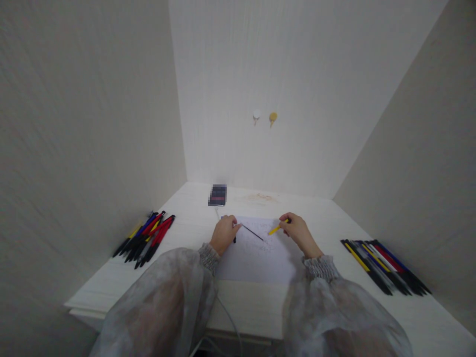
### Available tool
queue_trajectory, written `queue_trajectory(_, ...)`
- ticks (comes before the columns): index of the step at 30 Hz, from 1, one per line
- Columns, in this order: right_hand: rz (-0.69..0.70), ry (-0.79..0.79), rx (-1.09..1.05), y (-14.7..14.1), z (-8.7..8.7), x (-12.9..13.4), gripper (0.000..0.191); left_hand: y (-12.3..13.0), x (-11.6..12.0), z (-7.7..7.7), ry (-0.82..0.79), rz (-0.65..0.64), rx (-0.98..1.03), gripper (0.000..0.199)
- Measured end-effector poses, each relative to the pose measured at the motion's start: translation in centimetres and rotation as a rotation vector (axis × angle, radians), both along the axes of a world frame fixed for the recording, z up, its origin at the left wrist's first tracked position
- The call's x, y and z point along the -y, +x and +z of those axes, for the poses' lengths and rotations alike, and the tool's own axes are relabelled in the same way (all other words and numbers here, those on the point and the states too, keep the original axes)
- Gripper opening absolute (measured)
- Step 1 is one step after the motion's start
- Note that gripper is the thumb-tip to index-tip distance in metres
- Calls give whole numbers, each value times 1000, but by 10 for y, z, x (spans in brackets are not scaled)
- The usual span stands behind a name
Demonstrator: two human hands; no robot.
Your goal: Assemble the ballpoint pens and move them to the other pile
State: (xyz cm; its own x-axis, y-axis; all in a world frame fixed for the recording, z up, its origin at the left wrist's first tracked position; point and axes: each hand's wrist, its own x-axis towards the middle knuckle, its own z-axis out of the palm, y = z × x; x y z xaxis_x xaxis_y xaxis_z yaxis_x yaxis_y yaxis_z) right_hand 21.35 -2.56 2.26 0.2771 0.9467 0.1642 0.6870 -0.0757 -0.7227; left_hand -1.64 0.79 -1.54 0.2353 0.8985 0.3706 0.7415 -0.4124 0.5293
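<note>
"So, what sits closest on your feed?"

"I see the left sleeve (159, 297) and the right sleeve (345, 317), both gauzy grey, reaching over the front edge of a white table (253, 305). A pale cable (231, 320) hangs between them. Past that edge comes a strip of tabletop, then a pale paper sheet (256, 263)."

"Who's holding what?"

"The right hand (295, 229) pinches a yellow barrel (274, 230) over the sheet's right side, its free end pointing toward the middle. At the sheet's left side the left hand (224, 233) has its fingers bent, thumb by the end of a thin dark rod (253, 232) that slants across the paper; whether it grips the rod or only touches it, I cannot tell."

"How much room do I get sideways?"

"On the right, a broad stretch of tabletop separates that hand from a row of pens (386, 267) near the right wall (420, 148). On the left it's tighter: a jumbled pile of pens (144, 242) lies by the left wall (92, 124), near the sleeve."

"And farther back?"

"I make out a blurred dark device (218, 195) and a faint reddish smudge (264, 197); the back wall (241, 64) bounds everything, carrying a white hook (256, 114) beside a yellow hook (273, 117)."
</note>
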Motion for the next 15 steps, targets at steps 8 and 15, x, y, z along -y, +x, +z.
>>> queue_trajectory(8, -48, -102, 6, 5, -1, -2, 7, 7, 10, 7, 44, -212, 22, 17)
queue_trajectory(15, -82, -373, 587, 18, -7, 2, 15, 14, 21, 6, -21, -415, -92, 14)
